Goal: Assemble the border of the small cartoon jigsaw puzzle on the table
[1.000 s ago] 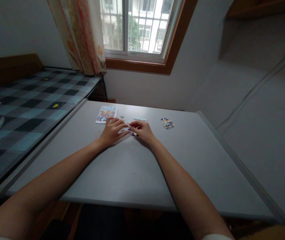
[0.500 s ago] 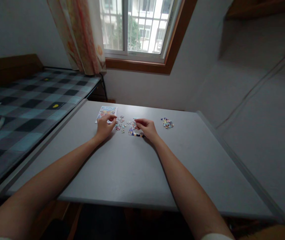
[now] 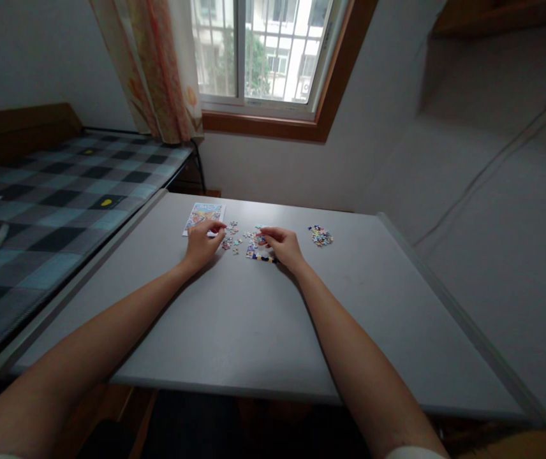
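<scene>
Beside a loose scatter of small jigsaw pieces [image 3: 228,243], my left hand [image 3: 202,243] hovers with curved fingers. A gap shows between its thumb and forefinger, and I see nothing held there. My right hand [image 3: 282,245] is in a pinch above a partly joined strip of puzzle [image 3: 261,257] with dark and yellow parts along its lower edge. A tiny puzzle piece seems to be between its fingertips, though it is mostly hidden. More pieces [image 3: 252,236] lie between the two hands. A colourful picture sheet [image 3: 206,211] lies partly behind my left hand.
To the right on the grey-white table [image 3: 235,325] sits a heap of mixed puzzle pieces [image 3: 321,236]. A bed with a checked cover [image 3: 86,185] runs along the left side. Beyond the table's far edge are the wall and a barred window [image 3: 273,57].
Both hands stay in nearly the same place. Only the fingertips have shifted very slightly; the pieces look the same.
</scene>
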The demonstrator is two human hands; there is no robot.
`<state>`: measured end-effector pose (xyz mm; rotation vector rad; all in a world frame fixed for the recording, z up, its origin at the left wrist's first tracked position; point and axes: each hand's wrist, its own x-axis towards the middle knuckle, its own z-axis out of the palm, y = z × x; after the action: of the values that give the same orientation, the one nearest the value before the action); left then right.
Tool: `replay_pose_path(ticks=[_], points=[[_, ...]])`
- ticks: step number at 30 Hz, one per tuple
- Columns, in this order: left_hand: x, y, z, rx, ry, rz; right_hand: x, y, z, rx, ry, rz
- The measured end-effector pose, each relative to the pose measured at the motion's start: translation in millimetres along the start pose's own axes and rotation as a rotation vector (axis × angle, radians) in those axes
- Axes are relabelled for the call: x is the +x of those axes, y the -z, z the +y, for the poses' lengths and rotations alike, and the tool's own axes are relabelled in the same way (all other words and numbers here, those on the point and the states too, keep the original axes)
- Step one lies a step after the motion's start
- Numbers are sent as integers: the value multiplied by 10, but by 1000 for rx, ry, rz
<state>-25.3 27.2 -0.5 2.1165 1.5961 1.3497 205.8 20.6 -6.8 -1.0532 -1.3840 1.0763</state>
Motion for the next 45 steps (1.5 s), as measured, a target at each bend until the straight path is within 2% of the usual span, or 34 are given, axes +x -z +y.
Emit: replay_pose_path(ticks=[12,19,25,31,34,37,41,45], points=[[-7,16,26,-2,-1,-7,11,-7,1,9,-13,67],[-12,6,31,116,153,42,42,21,47,-79,39,136],[11,-13,-27,105,208,50,39,34,37,-125,72,178],[5,-25,-54,125,140,30,21,26,27,-145,65,202],[23,13,-85,198,60,-30,27,26,30,-152,69,222],[38,90,-65,235,-8,-146,33,29,26,-166,70,223],[14,206,99,347,-4,-342,32,30,15,-184,73,205],[-18,275,257,424,15,-415,29,25,14,-214,85,206]])
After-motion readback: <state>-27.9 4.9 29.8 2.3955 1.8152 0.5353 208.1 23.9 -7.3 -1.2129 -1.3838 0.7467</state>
